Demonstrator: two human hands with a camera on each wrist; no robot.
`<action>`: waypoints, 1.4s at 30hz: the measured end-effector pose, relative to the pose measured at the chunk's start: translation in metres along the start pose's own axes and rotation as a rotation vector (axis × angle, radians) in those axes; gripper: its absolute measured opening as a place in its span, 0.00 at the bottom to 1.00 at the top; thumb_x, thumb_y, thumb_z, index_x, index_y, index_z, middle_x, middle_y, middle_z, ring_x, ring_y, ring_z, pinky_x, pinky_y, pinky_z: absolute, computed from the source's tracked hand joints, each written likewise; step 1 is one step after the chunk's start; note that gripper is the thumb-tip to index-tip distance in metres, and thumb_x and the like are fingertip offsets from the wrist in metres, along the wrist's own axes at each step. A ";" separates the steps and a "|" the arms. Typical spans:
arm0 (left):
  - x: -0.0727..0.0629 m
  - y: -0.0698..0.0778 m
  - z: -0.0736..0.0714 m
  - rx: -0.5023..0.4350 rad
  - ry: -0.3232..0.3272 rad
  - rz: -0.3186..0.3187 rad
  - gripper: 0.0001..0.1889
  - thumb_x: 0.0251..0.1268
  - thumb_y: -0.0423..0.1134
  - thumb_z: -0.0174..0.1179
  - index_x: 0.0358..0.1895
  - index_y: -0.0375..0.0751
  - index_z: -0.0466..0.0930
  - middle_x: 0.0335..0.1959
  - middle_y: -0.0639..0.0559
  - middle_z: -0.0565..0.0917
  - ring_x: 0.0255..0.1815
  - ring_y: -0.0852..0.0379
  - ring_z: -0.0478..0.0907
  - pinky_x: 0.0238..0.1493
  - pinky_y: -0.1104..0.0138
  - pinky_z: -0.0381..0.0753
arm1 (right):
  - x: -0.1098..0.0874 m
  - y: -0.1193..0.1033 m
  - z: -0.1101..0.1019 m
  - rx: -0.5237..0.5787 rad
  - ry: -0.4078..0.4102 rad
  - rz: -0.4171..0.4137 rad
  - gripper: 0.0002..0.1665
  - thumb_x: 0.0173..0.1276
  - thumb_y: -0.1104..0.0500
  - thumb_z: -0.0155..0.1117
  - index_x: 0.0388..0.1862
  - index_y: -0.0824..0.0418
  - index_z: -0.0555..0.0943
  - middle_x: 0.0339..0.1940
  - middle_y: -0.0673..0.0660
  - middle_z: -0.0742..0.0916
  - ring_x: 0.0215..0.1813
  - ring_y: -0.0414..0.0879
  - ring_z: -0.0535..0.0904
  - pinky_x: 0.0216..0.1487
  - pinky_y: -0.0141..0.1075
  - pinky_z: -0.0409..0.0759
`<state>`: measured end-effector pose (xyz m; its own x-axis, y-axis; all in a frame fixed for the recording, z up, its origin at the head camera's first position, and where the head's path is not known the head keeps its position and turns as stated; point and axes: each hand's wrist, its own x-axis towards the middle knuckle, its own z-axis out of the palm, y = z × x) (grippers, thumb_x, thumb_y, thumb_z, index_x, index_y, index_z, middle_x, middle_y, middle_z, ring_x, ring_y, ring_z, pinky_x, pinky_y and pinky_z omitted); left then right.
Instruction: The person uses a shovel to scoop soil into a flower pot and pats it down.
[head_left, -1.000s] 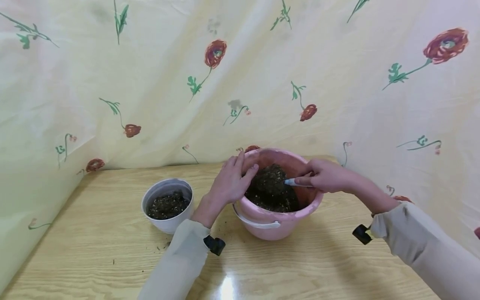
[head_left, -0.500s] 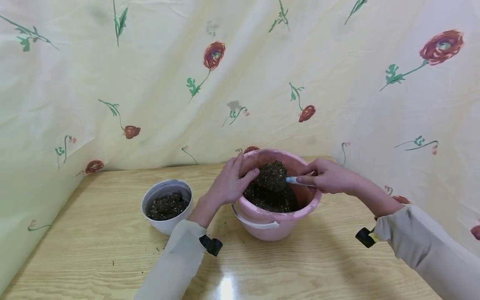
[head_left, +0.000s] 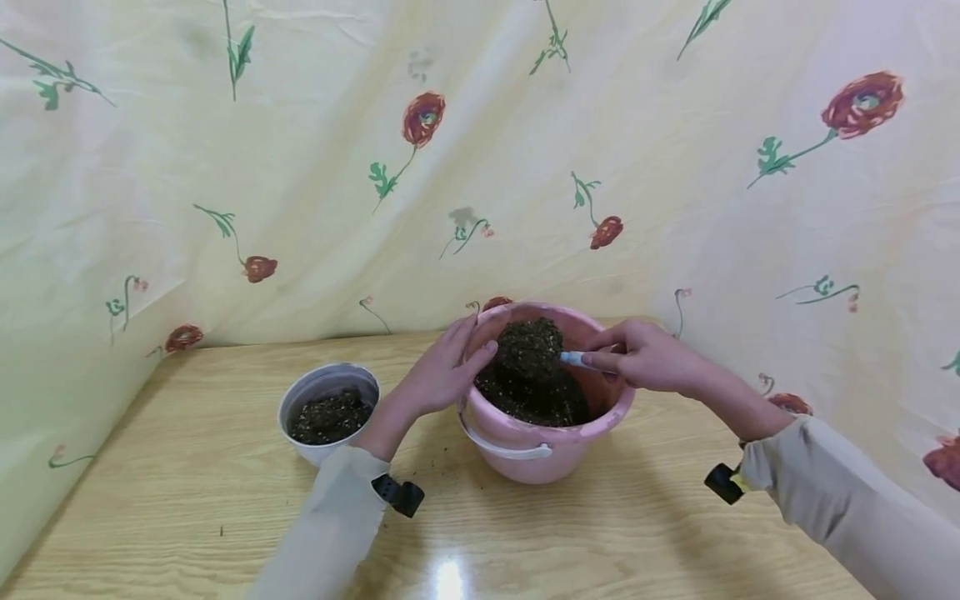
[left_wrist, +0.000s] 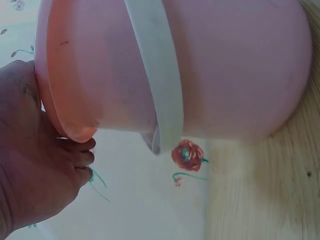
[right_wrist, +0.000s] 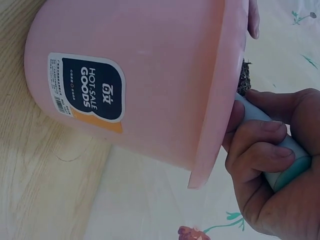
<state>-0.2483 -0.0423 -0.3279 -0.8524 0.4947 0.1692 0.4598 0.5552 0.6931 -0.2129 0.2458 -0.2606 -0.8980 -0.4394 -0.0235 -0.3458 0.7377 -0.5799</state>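
Note:
A pink bucket (head_left: 517, 462) with dark soil (head_left: 528, 402) inside stands on the table. My left hand (head_left: 438, 371) grips its left rim, thumb over the inner side and fingers outside; in the left wrist view those fingers curl under the lip. My right hand (head_left: 656, 357) is at the right rim, its fingers wrapped around the pale blue and green handle of a trowel (right_wrist: 255, 111). A heaped clump of soil (head_left: 529, 346) sits at the trowel's end, above the rest of the soil, and covers the blade.
Left of the bucket is a white pot (head_left: 309, 451), partly filled with soil, close to my left forearm. The bucket's white handle (head_left: 510, 451) hangs down in front. Crumbs lie on the wooden table (head_left: 187, 492). A flowered cloth (head_left: 315, 167) hangs behind.
The heaped trowel has risen slightly within the bucket. The view has shifted a little, and my left hand keeps its grip on the rim.

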 end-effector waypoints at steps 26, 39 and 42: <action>-0.040 -0.012 -0.027 0.275 -0.033 0.042 0.50 0.65 0.71 0.43 0.78 0.43 0.36 0.79 0.44 0.43 0.78 0.47 0.42 0.73 0.52 0.52 | 0.001 -0.020 -0.006 0.043 -0.013 0.035 0.15 0.71 0.56 0.59 0.46 0.65 0.85 0.19 0.51 0.80 0.15 0.38 0.65 0.18 0.31 0.64; -0.049 -0.021 -0.033 0.258 -0.027 0.040 0.52 0.63 0.73 0.43 0.78 0.42 0.36 0.79 0.44 0.41 0.78 0.48 0.39 0.73 0.52 0.50 | 0.004 -0.022 -0.006 0.035 -0.008 0.012 0.14 0.72 0.56 0.59 0.45 0.65 0.85 0.19 0.51 0.81 0.16 0.39 0.70 0.18 0.32 0.67; -0.050 -0.023 -0.034 0.260 -0.016 0.053 0.52 0.63 0.72 0.44 0.77 0.41 0.36 0.78 0.43 0.42 0.78 0.47 0.40 0.73 0.51 0.50 | 0.005 -0.024 -0.007 0.045 -0.012 0.021 0.15 0.72 0.55 0.59 0.45 0.65 0.85 0.18 0.51 0.80 0.16 0.39 0.68 0.18 0.31 0.67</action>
<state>-0.2246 -0.1027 -0.3285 -0.8225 0.5370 0.1875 0.5537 0.6804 0.4801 -0.2115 0.2297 -0.2413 -0.9016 -0.4302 -0.0454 -0.3141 0.7233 -0.6150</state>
